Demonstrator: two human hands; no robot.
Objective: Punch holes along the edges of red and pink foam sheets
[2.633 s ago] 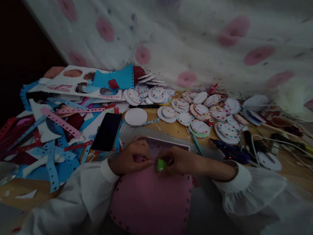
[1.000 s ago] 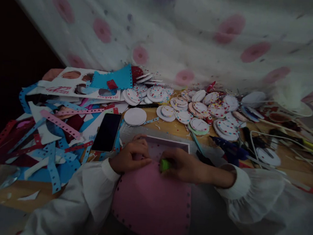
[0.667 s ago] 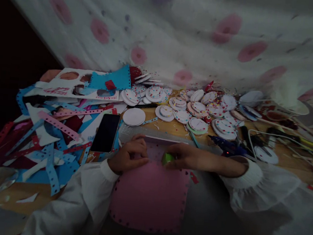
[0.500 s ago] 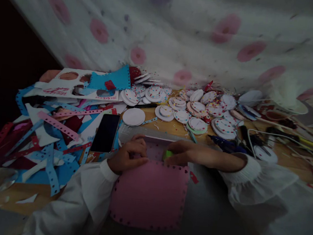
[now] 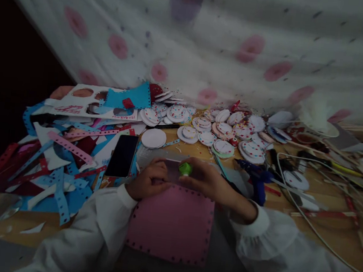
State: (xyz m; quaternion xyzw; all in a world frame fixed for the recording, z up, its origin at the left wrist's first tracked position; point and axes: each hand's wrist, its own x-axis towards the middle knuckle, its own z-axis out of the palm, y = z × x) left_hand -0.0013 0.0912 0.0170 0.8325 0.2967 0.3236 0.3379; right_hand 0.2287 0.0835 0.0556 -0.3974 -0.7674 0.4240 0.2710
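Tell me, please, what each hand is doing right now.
Left hand: closed on the top edge of the pink sheet.
Right hand: fingers holding a small green object.

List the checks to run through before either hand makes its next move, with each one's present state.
1. Right hand holds the green piece: ok.
2. Left hand at the pink sheet's upper edge: ok.
3. Phone clear of the sheet: ok.
4. Area left of the phone free of punched strips: not ok.
5. Blue glue gun switched off: cannot tell.
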